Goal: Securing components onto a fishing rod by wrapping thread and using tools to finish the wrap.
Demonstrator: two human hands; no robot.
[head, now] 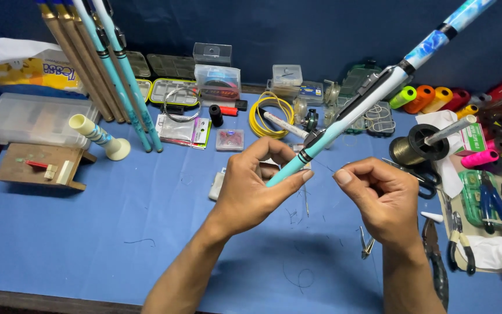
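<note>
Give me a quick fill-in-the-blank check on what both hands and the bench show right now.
1. The left hand grips the pale ____ end of the fishing rod.
2. The right hand pinches a thin ____ running from the rod.
3. The coil of cord behind the rod is ____.
4. The cloth covering the table is ____.

Missing words: turquoise; thread; yellow; blue

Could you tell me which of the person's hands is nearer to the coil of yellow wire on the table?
Left. The left hand, gripping the turquoise rod, sits just below the yellow wire coil; the right hand is farther off, lower right of it.
</note>
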